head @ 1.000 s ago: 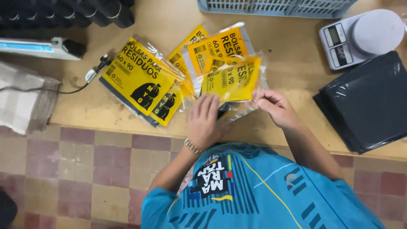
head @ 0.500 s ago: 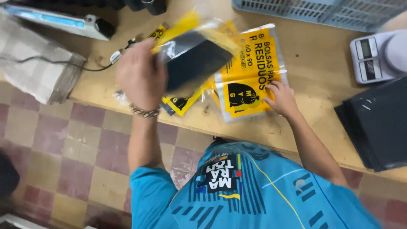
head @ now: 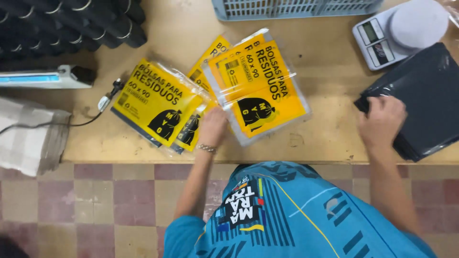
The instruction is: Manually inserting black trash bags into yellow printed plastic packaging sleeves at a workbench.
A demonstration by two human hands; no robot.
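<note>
We found the person's left hand (head: 213, 126) resting on the wooden table (head: 181, 40), its fingers laid flat and loosely spread against the near edge of a clear plastic packet with a yellow printed insert (head: 260, 91). The hand pressed on that packet rather than gripping it; nothing was closed inside the fingers. That packet lay uppermost on the table, tilted, overlapping further yellow packets of the same kind (head: 158, 105) fanned out to its left.

We noted the right hand (head: 382, 122) well apart from the left, at the near left corner of a stack of folded dark grey plastic bags (head: 420, 100). Its fingers curled down onto the stack's edge; we could not tell whether they had pinched a sheet or merely rested there.

Behind the stack stood a small white digital scale with a round platform (head: 397, 31). A light blue slotted plastic basket (head: 296, 8) sat at the far edge of the table. To the left we recorded a bundle of black rolls (head: 67, 24), a long white and blue appliance (head: 45, 77) with a thin cable (head: 71, 122), and a folded checked cloth (head: 28, 141) hanging past the table's end.
</note>
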